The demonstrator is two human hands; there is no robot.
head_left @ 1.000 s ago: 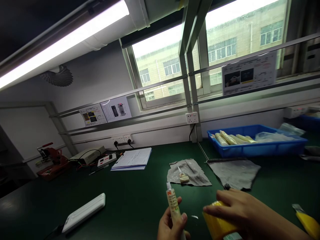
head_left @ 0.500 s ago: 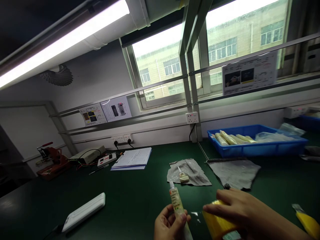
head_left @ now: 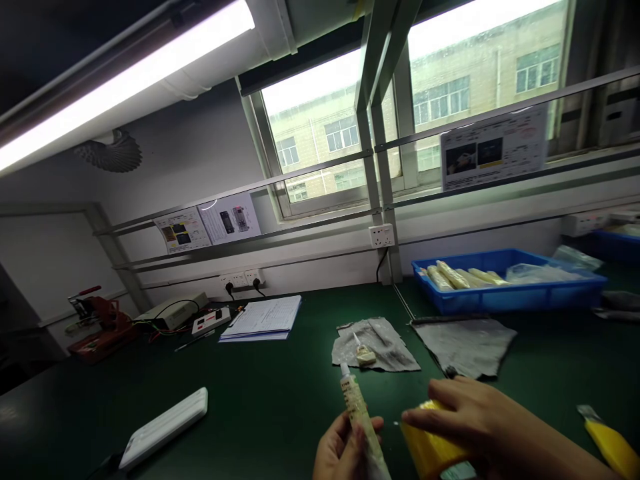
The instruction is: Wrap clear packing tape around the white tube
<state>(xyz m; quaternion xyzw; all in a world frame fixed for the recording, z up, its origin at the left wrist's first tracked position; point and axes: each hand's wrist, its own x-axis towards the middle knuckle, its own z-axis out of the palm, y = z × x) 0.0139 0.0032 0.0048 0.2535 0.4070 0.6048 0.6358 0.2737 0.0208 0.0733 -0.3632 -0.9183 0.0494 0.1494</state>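
Note:
Near the bottom centre, my left hand (head_left: 336, 452) is closed around a slim tube (head_left: 356, 400) with printed lettering and a pale nozzle pointing up and away. To its right, my right hand (head_left: 467, 421) grips a roll of yellow tape (head_left: 423, 443), fingers over its top and side. A small glint shows in the gap between tube and roll. Beyond the tube, a grey cloth (head_left: 385, 343) lies on the green table with a cream-coloured nozzle piece (head_left: 365, 355) on it. A second grey cloth (head_left: 470, 343) is spread behind my right hand.
A blue tray (head_left: 520, 300) with several pale tubes and clear bags stands at the back right. A yellow-handled knife (head_left: 610, 443) lies at the right edge. Papers (head_left: 265, 317), a white device with a cable (head_left: 167, 427) and a red hand press (head_left: 97, 323) occupy the left.
The tube has turned in my left hand, so its lettering faces another way. The shiny patch between tube and tape has shrunk. The view has shifted slightly.

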